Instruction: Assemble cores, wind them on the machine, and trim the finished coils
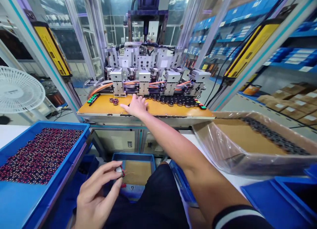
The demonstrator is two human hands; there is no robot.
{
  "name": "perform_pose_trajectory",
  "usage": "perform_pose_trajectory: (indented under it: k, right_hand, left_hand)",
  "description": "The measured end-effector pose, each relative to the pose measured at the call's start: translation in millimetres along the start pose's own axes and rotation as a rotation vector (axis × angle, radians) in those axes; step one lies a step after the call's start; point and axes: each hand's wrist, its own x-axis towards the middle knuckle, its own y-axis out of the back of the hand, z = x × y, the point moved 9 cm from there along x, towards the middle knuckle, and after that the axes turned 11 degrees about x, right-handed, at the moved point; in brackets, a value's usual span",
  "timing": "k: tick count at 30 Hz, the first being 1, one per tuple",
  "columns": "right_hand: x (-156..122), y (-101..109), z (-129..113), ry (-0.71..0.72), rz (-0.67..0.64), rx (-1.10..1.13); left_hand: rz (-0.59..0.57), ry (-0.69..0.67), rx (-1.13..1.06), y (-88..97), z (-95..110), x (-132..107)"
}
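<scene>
My left hand (97, 196) is raised over my lap. Its thumb and fingers pinch a small wound motor stator (120, 171), with a pale metal side, red windings and thin loose wires. My right hand (136, 106) reaches out over the orange worktop (104, 106), thumb and fingers apart. Dark material shows under its palm, but what it is stays hidden. Just right of that hand stands a row of black round housings (170, 100). To its left, a few red-wound stators (114, 101) sit together on the worktop.
Behind the worktop stands a machine with several clamp heads (143, 82). At left is a blue tray (85, 126) full of red-wound stators, below a white fan (19, 90). A plastic-lined box (223, 149) with black parts stands at right. Below is a blue bin (133, 155).
</scene>
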Motion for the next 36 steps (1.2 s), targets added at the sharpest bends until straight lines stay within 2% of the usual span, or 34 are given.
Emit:
perform_pose_trajectory:
  k: [2, 4, 8, 11, 13, 15, 19, 21, 23, 25, 29, 36]
  right_hand:
    - [7.8, -9.8, 4.1, -0.072, -0.078, -0.062]
    - [11.6, -12.3, 9.4, -0.062, -0.19, -0.115]
    - [7.4, 1.3, 26.5, 0.104, -0.341, -0.185]
    - [-14.4, 17.3, 40.9, 0.253, -0.313, -0.187]
    - [-41.2, 23.6, 49.2, 0.336, -0.262, -0.163]
    - [-78.0, 20.8, 58.1, 0.393, -0.241, -0.117]
    - [-174.5, -11.1, 78.5, 0.454, -0.345, 0.065]
    - [-223.0, -28.3, 85.4, 0.407, -0.48, 0.459]
    - [-261.9, -40.2, 86.0, 0.372, -0.572, 0.684]
    - [-285.4, -40.2, 78.2, 0.39, -0.585, 0.841]
    - [-297.4, -29.2, 57.1, 0.461, -0.618, 1.041]
    - [-295.3, -31.2, 57.2, 0.511, -0.615, 0.93]
  left_hand:
    - [0.028, 0.045, 0.005, 5.3, -3.4, -2.0]
    - [0.051, 0.1, 0.006, 10.9, -7.9, -4.9]
    - [0.077, 0.194, -0.025, 16.1, -17.5, -9.7]
    - [0.074, 0.229, -0.092, 12.3, -22.9, -10.8]
    - [0.069, 0.237, -0.128, 8.5, -24.8, -10.9]
    - [0.062, 0.24, -0.147, 5.0, -25.6, -11.0]
    - [0.06, 0.243, -0.155, 2.9, -25.1, -11.4]
    - [0.059, 0.24, -0.146, 3.1, -23.3, -11.1]
    - [0.053, 0.236, -0.133, 2.6, -21.1, -10.3]
    - [0.049, 0.234, -0.121, 1.3, -19.0, -9.4]
    - [0.039, 0.23, -0.106, -2.8, -16.6, -9.0]
    - [0.015, 0.23, -0.107, -4.2, -17.3, -13.4]
